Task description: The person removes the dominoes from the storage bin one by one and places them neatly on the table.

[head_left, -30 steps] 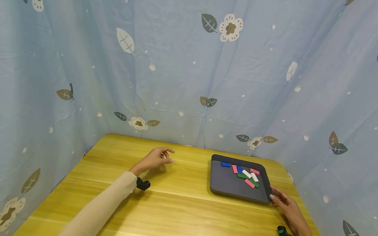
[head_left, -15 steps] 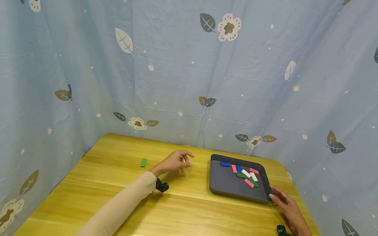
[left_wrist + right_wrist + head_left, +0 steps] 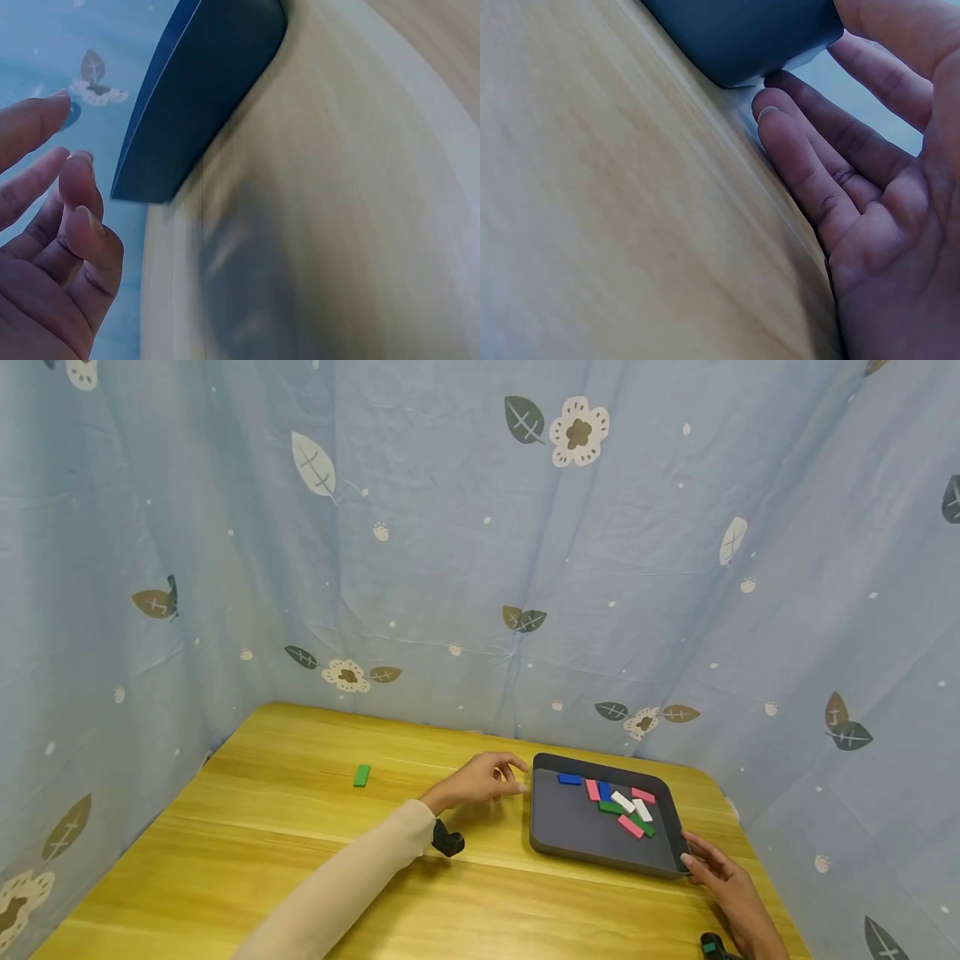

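A dark grey tray rests on the wooden table, with several small flat blocks of pink, blue, white and green lying in it, among them a pink block. My left hand hovers just left of the tray, fingers loosely bent and nothing between them; the left wrist view shows the tray's outer wall a short way beyond the fingertips. At the near right corner, my right hand pinches the tray, thumb over the rim and fingers along the outside. A lone green block lies on the table behind the left hand.
The yellow wooden table ends at a pale blue curtain with leaf and flower prints, which surrounds its back and sides. Each wrist wears a black device, such as the left wrist device.
My left hand has moved right across the table to the tray's left side, bringing the lone green block into view behind it. The right hand stays at the tray's corner.
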